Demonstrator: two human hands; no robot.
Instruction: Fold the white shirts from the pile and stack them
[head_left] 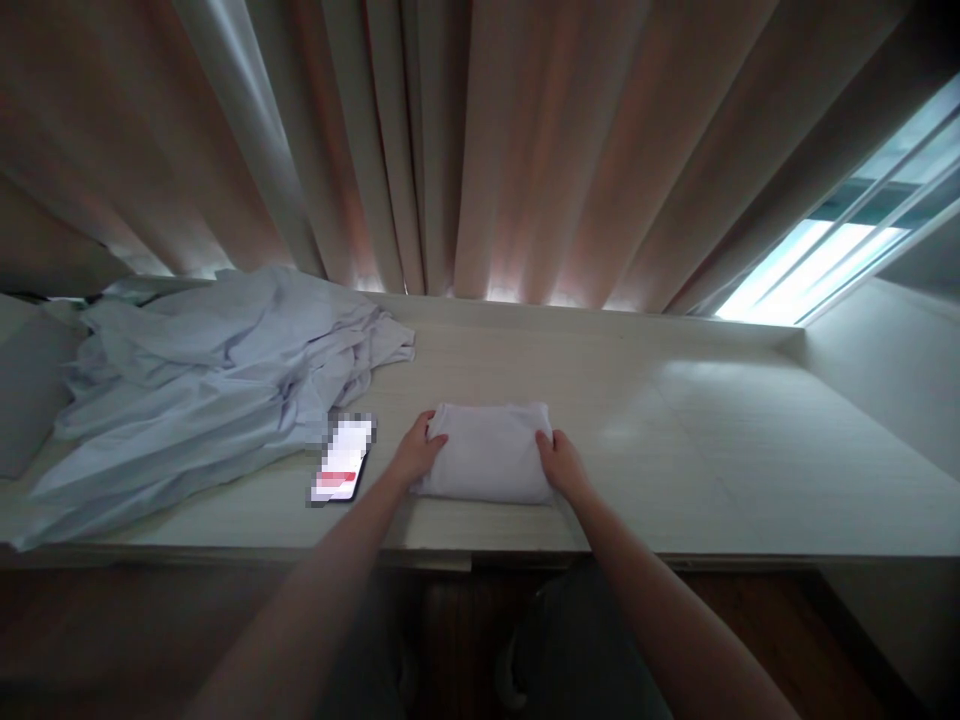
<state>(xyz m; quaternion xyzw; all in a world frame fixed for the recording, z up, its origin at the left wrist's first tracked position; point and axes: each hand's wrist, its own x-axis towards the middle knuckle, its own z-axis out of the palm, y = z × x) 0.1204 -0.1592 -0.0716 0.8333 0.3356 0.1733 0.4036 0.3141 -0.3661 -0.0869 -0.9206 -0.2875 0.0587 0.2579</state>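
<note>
A white garment folded into a neat rectangle point(491, 455) lies near the front edge of the pale tabletop. My left hand point(420, 452) grips its left side, thumb on top and fingers at the edge. On the opposite side, my right hand point(561, 464) pinches the right edge the same way. The undersides of the fingers are hidden by the cloth. A phone with a lit, blurred screen point(346, 455) rests on the surface left of my left hand.
A loose heap of crumpled white cloth point(247, 360) spreads over the left of the tabletop point(720, 450). Behind it hang long beige curtains point(555, 150). A grey-white boxy object point(34, 390) stands at the far left, and a bright window point(817, 260) shows at the right.
</note>
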